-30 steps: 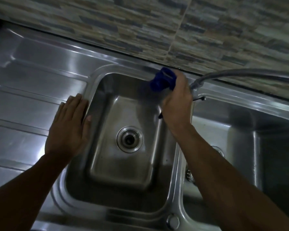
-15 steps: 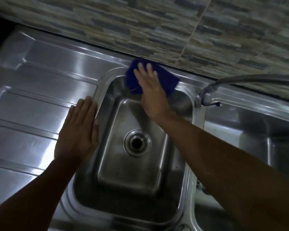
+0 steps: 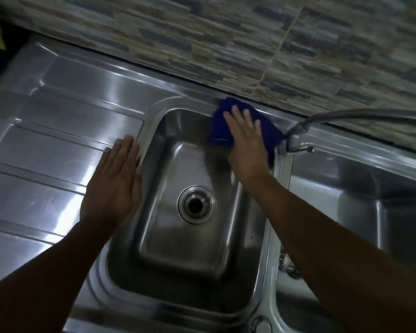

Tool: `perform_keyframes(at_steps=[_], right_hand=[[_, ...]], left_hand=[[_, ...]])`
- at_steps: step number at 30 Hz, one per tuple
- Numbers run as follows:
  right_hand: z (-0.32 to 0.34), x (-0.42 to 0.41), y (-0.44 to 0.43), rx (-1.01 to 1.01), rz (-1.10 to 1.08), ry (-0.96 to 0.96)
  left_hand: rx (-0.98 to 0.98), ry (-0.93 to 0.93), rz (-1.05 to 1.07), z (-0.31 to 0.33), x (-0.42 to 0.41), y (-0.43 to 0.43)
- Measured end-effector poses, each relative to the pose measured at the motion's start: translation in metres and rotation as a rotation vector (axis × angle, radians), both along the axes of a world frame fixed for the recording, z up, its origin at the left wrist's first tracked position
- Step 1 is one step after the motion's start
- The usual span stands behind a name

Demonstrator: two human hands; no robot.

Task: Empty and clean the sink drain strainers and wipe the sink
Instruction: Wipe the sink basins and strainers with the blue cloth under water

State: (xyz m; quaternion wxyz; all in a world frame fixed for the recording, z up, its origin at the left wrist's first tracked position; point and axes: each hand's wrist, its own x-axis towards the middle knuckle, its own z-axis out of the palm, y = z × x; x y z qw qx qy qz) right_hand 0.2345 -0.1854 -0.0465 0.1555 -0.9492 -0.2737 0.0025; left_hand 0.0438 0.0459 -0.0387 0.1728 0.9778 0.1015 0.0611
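Under the right hand (image 3: 246, 143), fingers straight, a blue cloth (image 3: 269, 131) is pressed flat on the sink basin (image 3: 190, 248) far rim. Left hand (image 3: 113, 183) rests flat, fingers extended, on the draining board (image 3: 46, 140); drain (image 3: 196, 204) lies between both hands.

The stainless steel sink unit (image 3: 130, 75) carries everything. Its small basin (image 3: 183, 258) holds the round drain (image 3: 196, 204). Left of the drain, the ribbed drainboard (image 3: 46, 164) bears the left hand (image 3: 113, 186), lying flat with straight fingers at the basin's edge. Beyond the drain and to its right, a blue cloth (image 3: 220, 131) lies over the back rim, pressed under the flat right hand (image 3: 246, 145). Further right of the drain the faucet (image 3: 296, 132) stands on the divider, then a second basin (image 3: 334, 200) holding a perforated metal strainer (image 3: 289, 265), partly hidden by the forearm
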Motion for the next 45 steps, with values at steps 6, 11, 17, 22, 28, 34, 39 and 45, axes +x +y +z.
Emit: perform_keyframes(at_steps=[6,11,17,22,28,34,39,45], right_hand=[[0.003,-0.016,-0.023,-0.119,-0.182,0.026],[0.002,-0.012,-0.015,-0.082,-0.227,-0.004],[-0.004,-0.005,0.025,-0.031,-0.043,-0.011],[0.006,0.004,0.08,-0.003,0.156,0.104],[0.023,-0.012,0.142,0.172,0.146,0.441],[0.021,-0.139,0.132,0.347,0.234,0.466],[0.008,-0.2,0.11,0.383,0.354,0.303],[0.013,-0.109,0.14,0.364,0.17,0.305]], left_hand=[[0.002,-0.016,-0.006,-0.003,-0.001,0.002],[0.002,-0.012,-0.002,-0.007,0.0,0.002],[-0.141,-0.025,0.003,-0.005,-0.002,0.004],[-0.301,-0.005,0.033,0.001,-0.014,0.02],[0.121,0.043,0.119,-0.006,-0.077,0.044],[0.195,0.082,0.253,-0.021,-0.135,0.052],[0.095,0.084,0.27,-0.026,-0.137,0.05],[0.087,0.049,0.242,-0.025,-0.137,0.051]])
